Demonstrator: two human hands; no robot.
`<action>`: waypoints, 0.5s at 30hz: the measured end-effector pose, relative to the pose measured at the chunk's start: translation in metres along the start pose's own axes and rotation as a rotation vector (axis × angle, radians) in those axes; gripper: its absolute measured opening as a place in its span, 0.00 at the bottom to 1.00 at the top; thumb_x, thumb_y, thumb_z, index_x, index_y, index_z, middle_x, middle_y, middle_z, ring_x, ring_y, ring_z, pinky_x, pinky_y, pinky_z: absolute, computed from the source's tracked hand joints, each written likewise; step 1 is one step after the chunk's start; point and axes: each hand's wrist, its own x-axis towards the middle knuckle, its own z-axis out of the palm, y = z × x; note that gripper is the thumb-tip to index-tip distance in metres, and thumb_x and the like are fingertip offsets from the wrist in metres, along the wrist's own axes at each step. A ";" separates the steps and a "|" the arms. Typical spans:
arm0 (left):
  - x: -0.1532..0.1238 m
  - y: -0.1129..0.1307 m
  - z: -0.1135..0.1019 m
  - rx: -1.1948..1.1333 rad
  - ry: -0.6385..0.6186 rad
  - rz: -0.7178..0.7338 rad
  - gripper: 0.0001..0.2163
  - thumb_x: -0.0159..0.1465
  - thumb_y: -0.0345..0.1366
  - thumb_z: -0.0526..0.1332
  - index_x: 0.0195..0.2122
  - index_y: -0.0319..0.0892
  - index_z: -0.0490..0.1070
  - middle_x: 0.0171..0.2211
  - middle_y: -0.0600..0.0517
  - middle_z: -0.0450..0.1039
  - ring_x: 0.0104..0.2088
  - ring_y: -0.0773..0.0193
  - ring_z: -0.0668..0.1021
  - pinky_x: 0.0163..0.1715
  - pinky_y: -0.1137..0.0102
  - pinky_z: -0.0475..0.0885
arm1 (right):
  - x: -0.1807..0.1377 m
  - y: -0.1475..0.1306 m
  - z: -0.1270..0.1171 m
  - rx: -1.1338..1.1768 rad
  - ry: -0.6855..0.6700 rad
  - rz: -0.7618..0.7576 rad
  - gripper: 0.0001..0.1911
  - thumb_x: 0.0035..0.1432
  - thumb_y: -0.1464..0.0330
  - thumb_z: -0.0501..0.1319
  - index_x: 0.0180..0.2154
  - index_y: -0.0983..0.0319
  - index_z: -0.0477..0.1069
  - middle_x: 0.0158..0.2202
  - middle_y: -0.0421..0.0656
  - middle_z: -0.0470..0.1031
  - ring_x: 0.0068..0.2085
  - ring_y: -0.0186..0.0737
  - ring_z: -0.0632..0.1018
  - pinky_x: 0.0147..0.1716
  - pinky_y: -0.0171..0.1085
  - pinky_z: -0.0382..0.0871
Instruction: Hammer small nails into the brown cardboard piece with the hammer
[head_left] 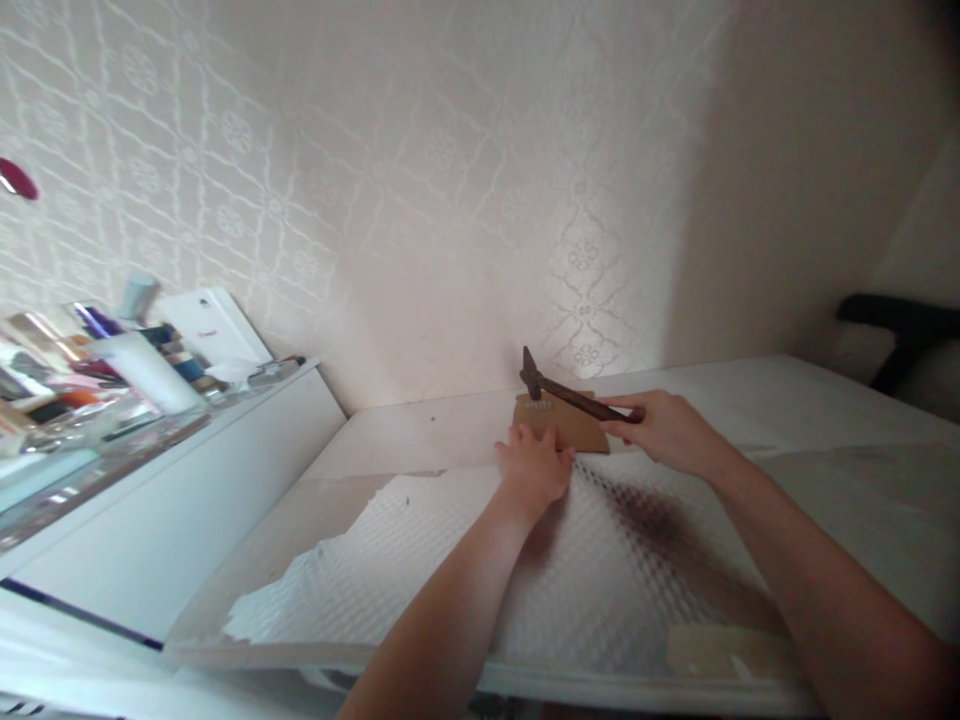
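Observation:
A brown piece of cardboard or leather lies near the wall, with a short row of small marks by its far edge. My left hand rests on its near left part, fingers spread flat. A dark hammer is gripped by the handle in my right hand, to the right of the brown piece. The hammer's head hovers over or rests at the far left edge of the piece; I cannot tell whether it touches. Beneath my forearms a sheet of bubble wrap covers the tabletop.
A white cabinet borders the table at left, its top crowded with bottles, a white box and small items. A patterned wall rises behind the table. At the far right stands a black chair armrest.

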 end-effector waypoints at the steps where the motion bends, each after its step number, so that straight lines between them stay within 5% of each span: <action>1: 0.000 0.000 0.000 0.001 0.003 -0.001 0.25 0.64 0.52 0.42 0.58 0.50 0.56 0.52 0.41 0.62 0.52 0.48 0.63 0.44 0.53 0.62 | 0.000 0.000 0.000 -0.011 -0.001 -0.006 0.22 0.50 0.60 0.57 0.48 0.56 0.72 0.24 0.41 0.75 0.25 0.38 0.73 0.25 0.33 0.60; 15: -0.002 0.000 -0.001 0.009 0.003 -0.002 0.24 0.64 0.51 0.42 0.58 0.50 0.57 0.53 0.42 0.62 0.51 0.48 0.64 0.44 0.54 0.62 | -0.001 -0.001 -0.001 0.043 -0.032 -0.062 0.22 0.51 0.60 0.56 0.48 0.55 0.72 0.22 0.39 0.74 0.22 0.35 0.71 0.22 0.32 0.59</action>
